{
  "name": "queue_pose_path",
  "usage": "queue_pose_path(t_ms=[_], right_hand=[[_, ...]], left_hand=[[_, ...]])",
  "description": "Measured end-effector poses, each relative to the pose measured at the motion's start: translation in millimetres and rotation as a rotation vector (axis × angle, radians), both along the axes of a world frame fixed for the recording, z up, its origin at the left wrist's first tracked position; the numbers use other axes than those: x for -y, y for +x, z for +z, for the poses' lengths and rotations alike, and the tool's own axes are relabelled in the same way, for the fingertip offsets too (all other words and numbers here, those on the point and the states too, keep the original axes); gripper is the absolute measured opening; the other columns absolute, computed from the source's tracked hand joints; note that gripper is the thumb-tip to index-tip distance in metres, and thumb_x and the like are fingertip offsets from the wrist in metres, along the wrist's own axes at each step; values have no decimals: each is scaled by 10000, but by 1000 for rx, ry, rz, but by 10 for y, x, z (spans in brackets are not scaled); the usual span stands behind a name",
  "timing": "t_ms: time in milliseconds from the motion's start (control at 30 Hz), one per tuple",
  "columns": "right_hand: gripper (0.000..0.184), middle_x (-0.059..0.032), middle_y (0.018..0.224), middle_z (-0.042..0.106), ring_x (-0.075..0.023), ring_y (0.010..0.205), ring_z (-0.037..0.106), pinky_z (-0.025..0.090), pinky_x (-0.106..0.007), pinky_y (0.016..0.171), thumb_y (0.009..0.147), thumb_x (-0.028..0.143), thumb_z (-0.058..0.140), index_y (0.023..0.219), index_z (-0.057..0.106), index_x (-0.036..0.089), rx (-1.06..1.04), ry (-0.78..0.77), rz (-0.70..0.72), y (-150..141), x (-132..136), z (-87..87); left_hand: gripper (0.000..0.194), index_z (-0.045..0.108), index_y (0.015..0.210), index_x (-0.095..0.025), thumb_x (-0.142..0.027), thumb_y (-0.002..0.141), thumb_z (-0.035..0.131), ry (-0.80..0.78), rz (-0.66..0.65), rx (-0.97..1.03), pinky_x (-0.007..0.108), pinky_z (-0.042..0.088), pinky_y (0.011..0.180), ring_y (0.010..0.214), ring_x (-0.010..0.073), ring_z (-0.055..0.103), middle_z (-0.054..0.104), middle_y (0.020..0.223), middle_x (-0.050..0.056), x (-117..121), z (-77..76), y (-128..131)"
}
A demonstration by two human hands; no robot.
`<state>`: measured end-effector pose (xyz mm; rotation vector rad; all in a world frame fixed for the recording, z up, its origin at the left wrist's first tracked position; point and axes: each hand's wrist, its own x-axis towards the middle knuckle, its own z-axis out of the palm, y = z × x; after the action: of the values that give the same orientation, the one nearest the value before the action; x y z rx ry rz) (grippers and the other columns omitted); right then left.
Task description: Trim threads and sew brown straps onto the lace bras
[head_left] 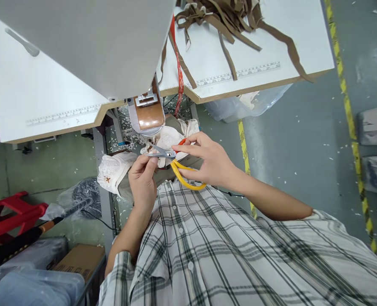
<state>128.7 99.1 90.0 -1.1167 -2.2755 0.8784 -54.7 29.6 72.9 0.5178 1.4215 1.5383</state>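
Head: smooth, curved-handled metal scissors (pixel 169 154)

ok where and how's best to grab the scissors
Best by the handle loops, the yellow loop and the red loop, coming from the right. The scissors' blades are spread and point left, beside the left hand, so that end looks riskier.

White fabric (pixel 169 136) partly hidden behind the scissors (pixel 169 154)
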Motion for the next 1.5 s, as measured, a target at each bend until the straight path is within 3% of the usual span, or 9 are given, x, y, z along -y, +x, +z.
queue_pose_path(t_ms=[733,933,1200,1500], right_hand=[[490,-62,1109,617,-212,957,623,538,-362,794,787,347,745,1273,698,319,-10,-48,-1,11,21,-14],[481,-69,1115,609,-214,935,622,545,-382,772,795,348,736,1273,699,318,-75,-65,-112,99,-4,7],[490,-64,1110,611,-215,953,636,554,-379,796,793,348,742,1278,686,320,-24,0,-10,75,65,26],[487,-68,1116,617,-221,966,641,558,-381,792,806,365,733,1286,684,306,10,10,-4,48,50,-2]], left_hand=[[132,738,736,-204,-310,767,811,-6,10,25,234,434,668,685,102,514,588,710,-16,-3,-15,60],[185,761,799,-189,-305,698,864,-67,57,144,233,450,657,669,89,525,611,723,-15,-30,63,21],[192,759,818,-190,-320,717,858,-46,32,142,233,451,666,671,89,532,598,700,-19,-26,70,9],[165,752,809,-200,-317,732,841,-31,38,81,242,442,668,674,96,519,604,712,-20,-11,50,12]])
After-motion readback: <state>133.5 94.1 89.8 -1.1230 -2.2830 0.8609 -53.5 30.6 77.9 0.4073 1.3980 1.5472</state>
